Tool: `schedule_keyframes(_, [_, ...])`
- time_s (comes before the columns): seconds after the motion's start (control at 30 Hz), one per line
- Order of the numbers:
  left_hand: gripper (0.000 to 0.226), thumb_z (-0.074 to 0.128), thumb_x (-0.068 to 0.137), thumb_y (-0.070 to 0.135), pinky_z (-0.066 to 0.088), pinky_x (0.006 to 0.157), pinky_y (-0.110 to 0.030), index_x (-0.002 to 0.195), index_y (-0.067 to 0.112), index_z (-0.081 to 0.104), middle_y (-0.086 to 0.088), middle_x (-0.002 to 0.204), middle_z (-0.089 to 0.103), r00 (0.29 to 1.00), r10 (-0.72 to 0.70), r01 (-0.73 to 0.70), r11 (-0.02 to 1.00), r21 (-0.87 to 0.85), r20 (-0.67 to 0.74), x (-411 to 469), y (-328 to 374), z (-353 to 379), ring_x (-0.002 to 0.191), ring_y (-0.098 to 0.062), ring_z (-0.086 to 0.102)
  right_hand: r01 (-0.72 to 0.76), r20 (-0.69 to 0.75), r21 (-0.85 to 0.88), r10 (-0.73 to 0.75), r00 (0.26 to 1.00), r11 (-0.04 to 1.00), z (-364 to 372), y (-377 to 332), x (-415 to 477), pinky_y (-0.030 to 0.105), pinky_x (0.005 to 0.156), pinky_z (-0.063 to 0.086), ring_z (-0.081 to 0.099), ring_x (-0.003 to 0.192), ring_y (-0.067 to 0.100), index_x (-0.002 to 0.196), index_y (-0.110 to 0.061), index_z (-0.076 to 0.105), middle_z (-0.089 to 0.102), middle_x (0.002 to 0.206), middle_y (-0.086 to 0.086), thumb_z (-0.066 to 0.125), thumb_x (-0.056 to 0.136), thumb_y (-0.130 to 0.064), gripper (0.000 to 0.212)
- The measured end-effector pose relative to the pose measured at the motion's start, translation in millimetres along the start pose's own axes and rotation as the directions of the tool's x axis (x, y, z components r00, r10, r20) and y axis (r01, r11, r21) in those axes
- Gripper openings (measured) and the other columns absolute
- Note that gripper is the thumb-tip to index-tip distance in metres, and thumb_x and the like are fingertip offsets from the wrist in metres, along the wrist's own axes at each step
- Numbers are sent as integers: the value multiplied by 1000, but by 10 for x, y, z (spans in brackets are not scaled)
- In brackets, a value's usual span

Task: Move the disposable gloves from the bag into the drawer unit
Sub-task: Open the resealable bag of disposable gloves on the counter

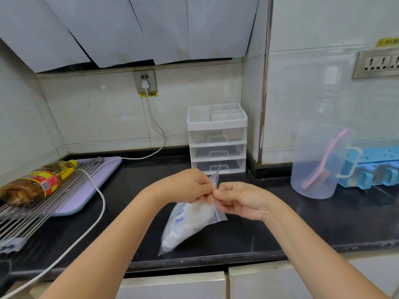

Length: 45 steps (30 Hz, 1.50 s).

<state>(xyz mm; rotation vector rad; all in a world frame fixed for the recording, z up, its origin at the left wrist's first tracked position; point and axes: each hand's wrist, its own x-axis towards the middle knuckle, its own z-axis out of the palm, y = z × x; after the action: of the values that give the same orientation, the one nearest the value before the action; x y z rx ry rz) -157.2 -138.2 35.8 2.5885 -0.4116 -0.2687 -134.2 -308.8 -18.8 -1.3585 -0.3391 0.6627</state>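
A clear zip bag (190, 223) stuffed with whitish disposable gloves hangs above the black counter, its lower corner near the surface. My left hand (187, 186) and my right hand (239, 201) each pinch the bag's top edge, fingers curled, close together at the seal. Behind them against the wall stands the white drawer unit (217, 137) with three transparent drawers, all closed, and a divided tray on top.
A clear measuring jug (319, 162) holding a pink brush stands at the right, beside a blue rack (380, 167). At the left lie a purple board (90, 186), a metal rack (32, 212), an oil bottle (36, 182) and a white cable (95, 216). The counter's front edge (194, 262) runs below the bag.
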Motion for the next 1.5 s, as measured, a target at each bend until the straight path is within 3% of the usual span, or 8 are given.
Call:
schedule_keyframes(0.27, [26, 62, 92, 28, 51, 57, -18, 77, 7, 69, 1, 64, 69, 999, -21, 11, 972, -234, -43, 36, -119, 378, 55, -9, 64, 51, -255, 20, -45, 966, 998, -182, 324, -285, 26, 68, 58, 72, 80, 20, 100, -5, 61, 73, 91, 16, 67, 81, 5, 22])
schedule_keyframes(0.57, [41, 64, 84, 50, 38, 43, -5, 68, 13, 69, 3, 54, 66, 989, -141, 138, 986, -93, -34, 52, 85, 620, 39, 0, 54, 9, -244, 49, 3, 970, 999, -100, 618, -331, 26, 74, 55, 68, 76, 14, 88, -9, 65, 71, 82, 7, 72, 77, 1, 16])
schedule_keyframes(0.8, [33, 53, 95, 33, 49, 59, -18, 82, 4, 63, 3, 62, 67, 999, 23, -23, 1000, 2, 46, -44, 30, 580, 50, -7, 60, 20, -212, 49, -9, 977, 999, -42, 622, -335, 27, 77, 54, 67, 81, 18, 79, -11, 65, 70, 83, 10, 77, 68, -4, 18])
schedule_keyframes(0.93, [31, 46, 100, 30, 53, 67, -27, 80, 8, 56, 5, 65, 63, 997, 70, -72, 990, -122, -17, -80, 33, 571, 53, -11, 60, 31, -163, 304, 20, 987, 952, -20, 597, -304, 18, 68, 49, 59, 71, 11, 73, -12, 71, 65, 83, 7, 77, 66, -11, 9])
schedule_keyframes(1.1, [33, 45, 100, 30, 37, 58, -21, 71, 15, 48, 5, 64, 49, 978, 99, -114, 990, -79, -183, -108, 47, 593, 52, -6, 45, 9, -56, 558, 27, 998, 830, -58, 599, -271, 34, 111, 28, 48, 111, 25, 105, -4, 73, 66, 109, 16, 95, 48, -11, 61])
schedule_keyframes(1.23, [30, 41, 100, 34, 31, 56, -15, 72, 25, 48, 8, 62, 47, 943, 126, -80, 984, 156, -308, -143, 49, 653, 58, -6, 42, -11, -47, 680, 59, 997, 733, -42, 622, -283, 34, 114, 29, 52, 117, 25, 108, -2, 72, 66, 114, 17, 93, 48, -3, 64])
schedule_keyframes(1.4, [24, 48, 97, 27, 36, 55, -17, 77, 17, 58, 4, 65, 55, 903, 165, -143, 986, 84, -396, -223, 27, 635, 56, -6, 44, 39, -174, 717, 125, 977, 696, -133, 627, -306, 17, 56, 41, 41, 66, 10, 92, -2, 75, 61, 90, 9, 83, 60, -1, 33])
schedule_keyframes(1.5, [26, 52, 93, 26, 37, 55, -19, 76, 10, 63, -1, 64, 58, 866, 133, -110, 991, 76, -483, -241, -37, 609, 55, -9, 44, 121, -431, 436, 89, 898, 892, -189, 597, -338, 17, 56, 38, 41, 55, 7, 91, -4, 73, 58, 74, 4, 71, 73, -6, 18])
